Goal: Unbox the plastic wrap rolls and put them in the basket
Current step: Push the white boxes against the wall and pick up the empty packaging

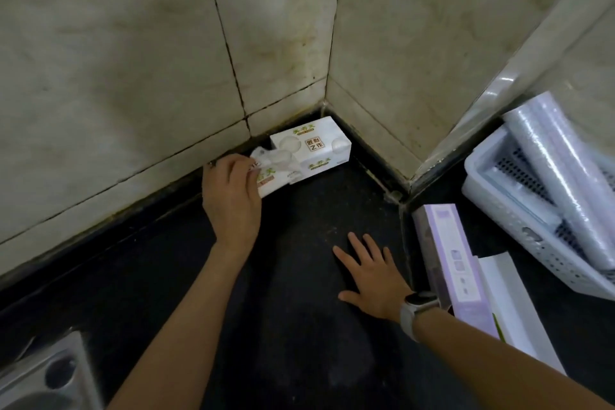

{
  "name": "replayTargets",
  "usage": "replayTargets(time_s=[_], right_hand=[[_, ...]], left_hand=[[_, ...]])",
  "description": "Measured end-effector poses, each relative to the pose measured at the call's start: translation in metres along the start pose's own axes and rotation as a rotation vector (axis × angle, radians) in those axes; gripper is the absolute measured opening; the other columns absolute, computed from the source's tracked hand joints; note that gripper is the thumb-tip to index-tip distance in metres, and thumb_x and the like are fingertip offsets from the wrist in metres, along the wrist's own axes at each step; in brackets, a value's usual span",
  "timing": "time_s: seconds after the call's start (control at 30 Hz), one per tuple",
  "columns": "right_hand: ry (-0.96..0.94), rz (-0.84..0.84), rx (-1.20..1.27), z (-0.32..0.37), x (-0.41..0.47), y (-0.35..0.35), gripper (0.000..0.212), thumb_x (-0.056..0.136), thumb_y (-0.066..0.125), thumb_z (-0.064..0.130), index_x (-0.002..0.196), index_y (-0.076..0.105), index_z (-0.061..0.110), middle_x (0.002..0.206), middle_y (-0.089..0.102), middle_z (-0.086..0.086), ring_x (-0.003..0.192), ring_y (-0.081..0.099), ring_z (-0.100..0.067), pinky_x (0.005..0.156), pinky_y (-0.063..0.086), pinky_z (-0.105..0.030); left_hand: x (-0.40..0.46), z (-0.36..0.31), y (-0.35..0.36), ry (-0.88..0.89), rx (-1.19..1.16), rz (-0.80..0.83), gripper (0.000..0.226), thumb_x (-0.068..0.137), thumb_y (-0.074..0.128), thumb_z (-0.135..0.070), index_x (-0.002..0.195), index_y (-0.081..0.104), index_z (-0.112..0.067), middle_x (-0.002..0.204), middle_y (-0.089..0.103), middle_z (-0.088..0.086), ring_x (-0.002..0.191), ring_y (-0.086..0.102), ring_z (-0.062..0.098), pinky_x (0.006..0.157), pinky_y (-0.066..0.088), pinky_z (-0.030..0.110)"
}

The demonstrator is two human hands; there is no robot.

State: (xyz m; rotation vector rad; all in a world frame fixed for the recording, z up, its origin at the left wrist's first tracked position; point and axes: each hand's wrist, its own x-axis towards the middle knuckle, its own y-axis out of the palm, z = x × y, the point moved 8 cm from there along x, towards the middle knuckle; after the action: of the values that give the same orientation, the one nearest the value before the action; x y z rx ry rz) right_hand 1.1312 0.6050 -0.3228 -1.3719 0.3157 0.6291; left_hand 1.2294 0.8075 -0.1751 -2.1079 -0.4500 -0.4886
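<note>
My left hand (231,196) grips a small white pack with green print (270,181) at the foot of the tiled wall, beside a white box with green print (311,146) in the corner. My right hand (372,273) lies flat and open on the black counter (299,276), a watch on its wrist. Right of it lies a lilac plastic wrap box (457,271), with a white box (519,306) alongside. A white perforated basket (519,210) at the right holds several clear plastic wrap rolls (562,170).
Beige tiled walls (133,76) meet in a corner behind the counter. A pillar edge (482,100) juts out left of the basket. A metal sink or appliance (50,376) sits at the bottom left.
</note>
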Motion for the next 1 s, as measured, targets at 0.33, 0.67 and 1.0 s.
replayTargets(time_s=[0.33,0.67,1.0], right_hand=[[-0.019,-0.031,0.061,-0.003,0.001,-0.007,0.069,0.088,0.048,0.036,0.143,0.006,0.034,0.156,-0.012,-0.004,0.142,-0.013,-0.031,0.113,0.0,-0.057],[-0.041,0.011,0.055,-0.003,-0.001,-0.006,0.075,0.088,0.051,0.04,0.143,0.001,0.033,0.156,-0.015,-0.005,0.141,-0.015,-0.032,0.113,-0.001,-0.058],[-0.057,0.012,0.087,-0.006,-0.001,-0.005,0.075,0.086,0.054,0.038,0.143,0.004,0.033,0.156,-0.013,-0.003,0.141,-0.014,-0.029,0.113,-0.002,-0.055]], left_hand=[[0.048,-0.051,0.094,0.096,0.105,0.327,0.025,0.092,0.045,-0.024,0.108,0.059,-0.01,0.122,0.056,0.014,0.112,0.046,0.034,0.105,0.027,0.053],[-0.014,-0.022,0.093,-0.032,-0.142,0.276,0.073,0.086,0.058,-0.02,0.143,0.013,-0.02,0.153,0.002,0.023,0.141,-0.002,0.036,0.112,0.013,0.047],[-0.029,-0.034,0.137,-0.178,-0.249,0.575,0.088,0.09,0.053,-0.024,0.143,-0.017,-0.019,0.149,-0.033,0.016,0.143,-0.009,0.03,0.116,0.021,0.043]])
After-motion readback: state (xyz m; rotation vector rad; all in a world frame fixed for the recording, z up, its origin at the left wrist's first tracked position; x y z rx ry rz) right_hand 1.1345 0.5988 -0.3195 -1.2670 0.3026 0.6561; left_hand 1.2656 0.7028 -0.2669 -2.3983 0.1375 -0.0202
